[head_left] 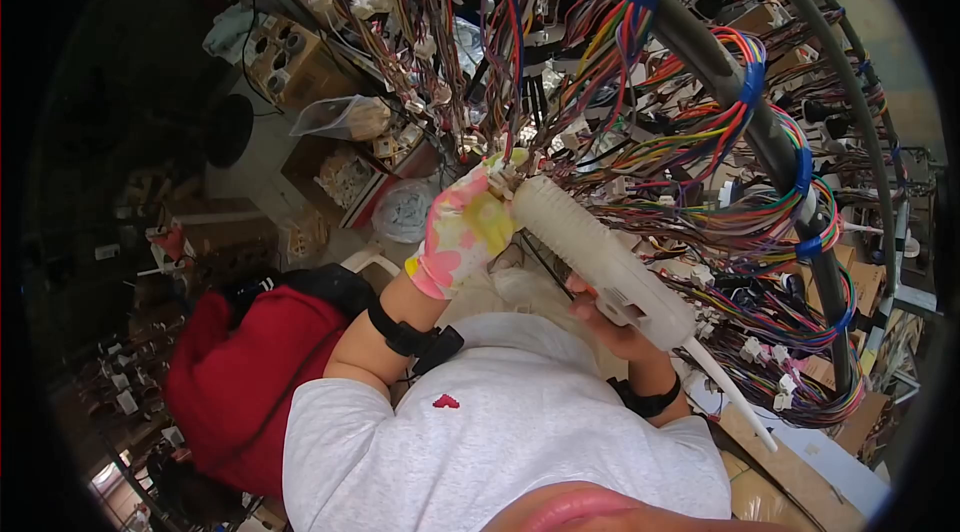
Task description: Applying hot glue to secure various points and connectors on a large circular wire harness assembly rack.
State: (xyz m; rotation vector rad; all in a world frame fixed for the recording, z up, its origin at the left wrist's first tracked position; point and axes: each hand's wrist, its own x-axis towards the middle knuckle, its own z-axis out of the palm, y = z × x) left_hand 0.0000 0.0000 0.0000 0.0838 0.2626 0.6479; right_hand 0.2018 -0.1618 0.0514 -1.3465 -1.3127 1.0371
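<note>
My left hand (465,227), in a pink, yellow and white patterned glove, is raised in front of me with its fingers closed around the end of a wire bundle (515,62). Small pale connectors (510,170) show at its fingertips. My bare right hand (615,330) grips a whitish glue gun (590,247) from below. The gun slants up and left, so its front end comes close to the gloved fingers; its tip is hard to make out. A long white glue stick (735,397) sticks out of its rear end.
Many colourful wire bundles hang from a dark curved metal rail (770,147), tied with blue tape. On the left are an open cardboard box (315,167) of white parts, a clear plastic bag (345,119) and a round clear-wrapped item (405,210). Red cloth (255,372) lies by my left arm.
</note>
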